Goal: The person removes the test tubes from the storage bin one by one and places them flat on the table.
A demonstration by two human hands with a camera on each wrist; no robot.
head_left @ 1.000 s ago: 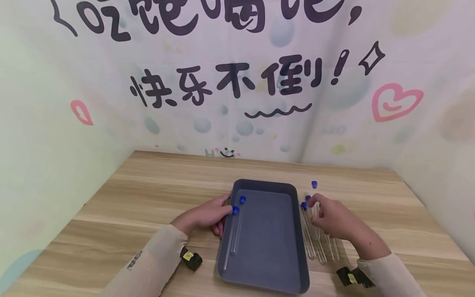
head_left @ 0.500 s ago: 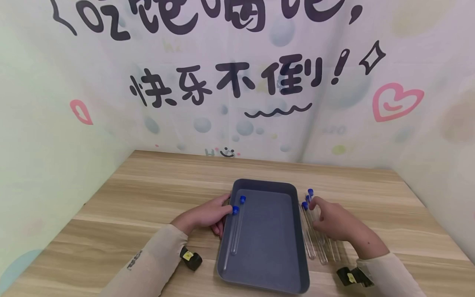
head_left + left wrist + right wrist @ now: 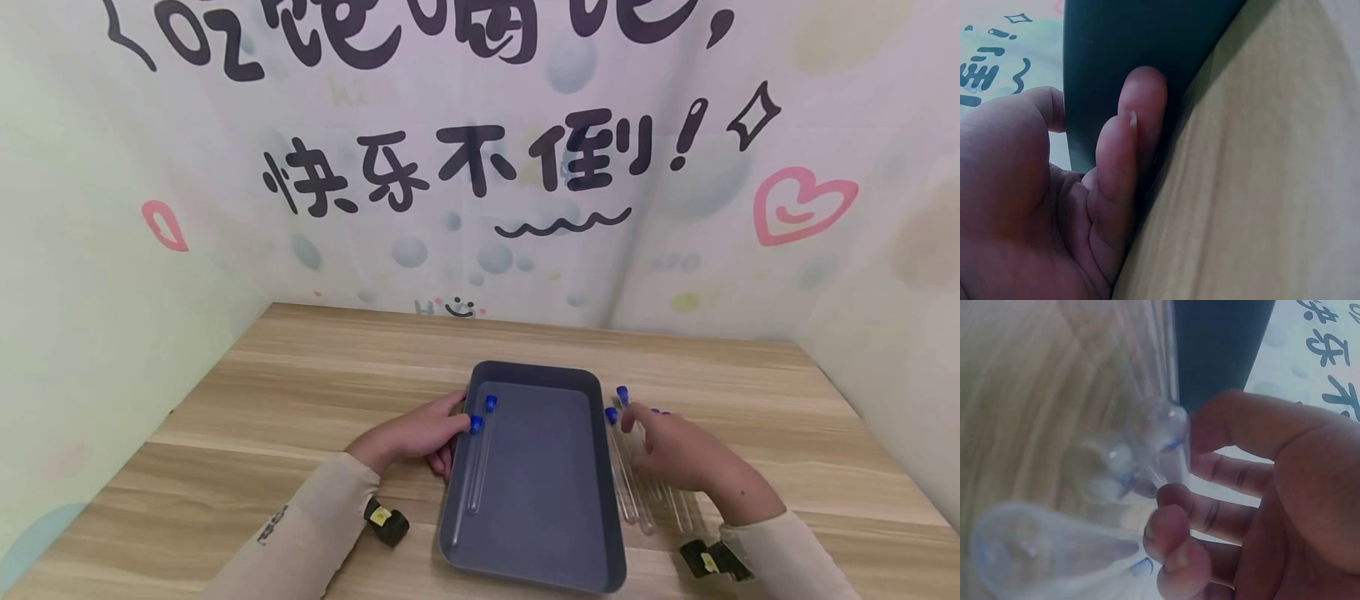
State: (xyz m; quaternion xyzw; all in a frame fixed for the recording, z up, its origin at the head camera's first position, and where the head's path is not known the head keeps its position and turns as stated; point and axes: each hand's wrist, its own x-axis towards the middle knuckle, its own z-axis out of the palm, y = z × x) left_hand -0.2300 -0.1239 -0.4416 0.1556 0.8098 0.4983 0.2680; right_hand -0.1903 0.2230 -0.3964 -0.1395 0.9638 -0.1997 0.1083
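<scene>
A dark grey tray [image 3: 537, 575] stands on the table, and two clear test tubes with blue caps [image 3: 491, 403] lie along its left side. My left hand [image 3: 423, 432] grips the tray's left wall, thumb at the rim; in the left wrist view its fingers [image 3: 1116, 156] press the outer side. Right of the tray lie several more capped test tubes [image 3: 624, 492]. Over them my right hand [image 3: 678, 446] has curled fingers and pinches a clear test tube [image 3: 1169, 456] between thumb and fingers in the right wrist view. It partly hides the other tubes.
The wooden table [image 3: 300, 375] runs back to a printed cloth backdrop [image 3: 360, 267]. A dark wrist camera [image 3: 388, 525] sits on the left wrist, and another wrist camera [image 3: 708, 560] on the right. The tray's right wall [image 3: 609, 475] rises close beside the loose tubes.
My right hand has lowered the upright-standing tube among the others, its blue cap sinking and shifting left. Two blue caps now show behind the hand. My left hand and the tray have stayed put.
</scene>
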